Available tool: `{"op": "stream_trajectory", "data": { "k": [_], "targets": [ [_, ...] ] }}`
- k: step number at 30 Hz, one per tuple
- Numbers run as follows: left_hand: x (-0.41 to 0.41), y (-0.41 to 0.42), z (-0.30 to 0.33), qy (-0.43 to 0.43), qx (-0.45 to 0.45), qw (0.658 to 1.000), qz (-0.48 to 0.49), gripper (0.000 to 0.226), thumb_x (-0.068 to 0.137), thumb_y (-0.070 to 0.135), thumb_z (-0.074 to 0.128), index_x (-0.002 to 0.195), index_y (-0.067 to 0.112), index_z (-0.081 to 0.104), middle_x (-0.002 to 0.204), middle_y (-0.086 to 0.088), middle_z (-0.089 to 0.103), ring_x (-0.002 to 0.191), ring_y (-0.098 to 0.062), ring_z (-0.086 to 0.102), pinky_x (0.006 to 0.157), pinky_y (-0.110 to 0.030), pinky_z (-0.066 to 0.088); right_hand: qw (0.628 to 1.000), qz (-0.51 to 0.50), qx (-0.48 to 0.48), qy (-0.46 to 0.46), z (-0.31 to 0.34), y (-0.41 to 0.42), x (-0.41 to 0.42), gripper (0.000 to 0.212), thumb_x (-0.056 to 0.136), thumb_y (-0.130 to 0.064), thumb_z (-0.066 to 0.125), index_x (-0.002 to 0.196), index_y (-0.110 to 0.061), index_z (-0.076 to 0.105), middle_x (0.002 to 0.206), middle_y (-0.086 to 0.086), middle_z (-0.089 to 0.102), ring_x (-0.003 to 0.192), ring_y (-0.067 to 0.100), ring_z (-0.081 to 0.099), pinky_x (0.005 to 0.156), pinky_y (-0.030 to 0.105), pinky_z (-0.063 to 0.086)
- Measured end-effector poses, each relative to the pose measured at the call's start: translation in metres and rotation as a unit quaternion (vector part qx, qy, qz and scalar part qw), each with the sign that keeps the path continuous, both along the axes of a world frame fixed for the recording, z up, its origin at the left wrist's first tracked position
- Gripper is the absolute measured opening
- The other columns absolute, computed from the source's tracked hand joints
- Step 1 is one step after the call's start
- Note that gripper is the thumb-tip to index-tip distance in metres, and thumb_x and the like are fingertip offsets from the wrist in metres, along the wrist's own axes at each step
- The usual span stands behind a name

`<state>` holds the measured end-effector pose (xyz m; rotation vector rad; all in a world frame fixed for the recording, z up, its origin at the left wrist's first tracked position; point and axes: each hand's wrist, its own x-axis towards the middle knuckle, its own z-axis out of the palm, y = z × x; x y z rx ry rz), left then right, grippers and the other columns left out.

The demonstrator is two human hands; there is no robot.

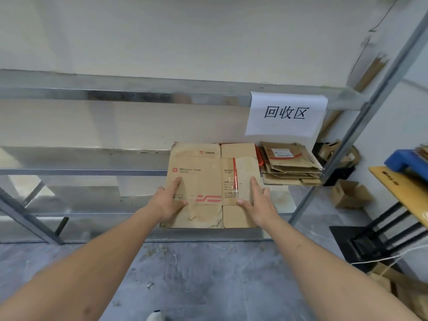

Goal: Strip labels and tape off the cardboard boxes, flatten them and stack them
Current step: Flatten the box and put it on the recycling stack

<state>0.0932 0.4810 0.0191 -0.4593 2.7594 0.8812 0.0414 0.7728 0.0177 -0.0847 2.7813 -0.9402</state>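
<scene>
Hands, left hand and right hand, were flat with straight fingers pressing the flattened brown cardboard box on the low metal shelf, so I'd square it up beside the stack of flattened boxes before letting go.

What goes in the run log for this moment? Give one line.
stage: stacking | left hand: flat on flattened brown cardboard box | right hand: flat on same box | box: on metal shelf, beside pile of flattened cardboard
</scene>
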Motion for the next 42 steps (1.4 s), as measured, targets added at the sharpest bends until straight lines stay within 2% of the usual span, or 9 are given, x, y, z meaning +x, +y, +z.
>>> {"op": "stream_trajectory", "data": {
  "k": [4,8,15,18,26,29,32,35,42],
  "targets": [
    [0.003,0.047,0.002,-0.001,0.013,1.0,-0.006,0.086,0.097,0.047,0.063,0.161,0.042,0.006,0.132,-0.012,0.04,0.118,-0.034,0.054,0.11,-0.046,0.043,1.0,-0.019,0.0,0.001,0.004,0.048,0.006,0.095,0.096,-0.049,0.066,0.162,-0.039,-0.001,0.144,0.009,0.031,0.124,0.035,0.051,0.103,0.053,0.046],
    [-0.005,0.09,0.005,0.0,-0.004,0.999,-0.038,0.085,0.097,0.049,0.062,0.161,0.04,0.006,0.128,-0.013,0.04,0.117,-0.036,0.055,0.11,-0.045,0.043,0.999,-0.04,-0.003,0.008,0.0,0.092,0.007,0.095,0.095,-0.049,0.066,0.162,-0.04,-0.001,0.151,0.011,0.028,0.135,0.034,0.046,0.11,0.055,0.042],
    [-0.055,0.158,-0.006,-0.006,0.012,0.997,-0.07,0.083,0.099,0.046,0.061,0.161,0.04,0.007,0.133,-0.012,0.04,0.115,-0.031,0.055,0.11,-0.045,0.044,0.996,-0.08,-0.028,0.003,-0.009,0.16,-0.02,0.092,0.097,-0.044,0.066,0.163,-0.039,0.002,0.151,0.009,0.029,0.137,0.033,0.044,0.115,0.053,0.04],
    [-0.089,0.184,-0.011,-0.006,0.013,0.996,-0.09,0.082,0.099,0.045,0.061,0.161,0.04,0.006,0.135,-0.012,0.04,0.11,-0.027,0.054,0.109,-0.045,0.044,0.994,-0.1,-0.034,0.008,-0.014,0.185,-0.044,0.089,0.098,-0.041,0.066,0.163,-0.038,0.006,0.15,0.01,0.031,0.138,0.031,0.043,0.115,0.054,0.039],
    [-0.198,0.232,-0.023,-0.008,0.012,0.991,-0.131,0.084,0.095,0.045,0.066,0.16,0.039,0.013,0.143,-0.015,0.04,0.121,-0.032,0.054,0.11,-0.046,0.044,0.989,-0.143,-0.033,-0.004,-0.023,0.234,-0.129,0.081,0.1,-0.035,0.064,0.164,-0.029,0.015,0.144,0.008,0.033,0.134,0.029,0.045,0.117,0.046,0.037],
    [-0.235,0.249,-0.027,-0.008,0.012,0.99,-0.14,0.082,0.096,0.047,0.065,0.16,0.038,0.015,0.145,-0.015,0.04,0.125,-0.032,0.053,0.112,-0.046,0.043,0.988,-0.155,-0.019,-0.006,-0.027,0.251,-0.162,0.079,0.099,-0.039,0.064,0.163,-0.03,0.019,0.143,0.006,0.034,0.132,0.028,0.046,0.116,0.047,0.039],
    [-0.261,0.266,-0.028,-0.012,0.017,0.99,-0.137,0.08,0.097,0.046,0.063,0.161,0.039,0.015,0.139,-0.013,0.039,0.118,-0.031,0.054,0.111,-0.044,0.043,0.987,-0.159,-0.004,-0.012,-0.03,0.268,-0.191,0.078,0.098,-0.044,0.063,0.163,-0.033,0.02,0.142,0.004,0.035,0.129,0.028,0.048,0.113,0.049,0.042],
    [-0.286,0.28,-0.03,-0.019,0.02,0.992,-0.127,0.074,0.099,0.044,0.062,0.16,0.037,0.021,0.136,-0.012,0.038,0.114,-0.03,0.055,0.11,-0.043,0.043,0.989,-0.149,0.007,-0.019,-0.034,0.284,-0.221,0.076,0.098,-0.046,0.063,0.162,-0.032,0.024,0.14,0.003,0.036,0.127,0.027,0.05,0.112,0.049,0.043],
    [-0.342,0.318,-0.043,-0.021,-0.007,0.997,-0.079,0.061,0.101,0.043,0.06,0.155,0.026,0.041,0.136,-0.011,0.033,0.121,-0.034,0.054,0.119,-0.039,0.033,0.995,-0.087,0.034,-0.037,-0.055,0.32,-0.304,0.064,0.101,-0.045,0.059,0.157,-0.024,0.038,0.148,0.007,0.032,0.131,0.028,0.048,0.112,0.046,0.044]
  ]
}}
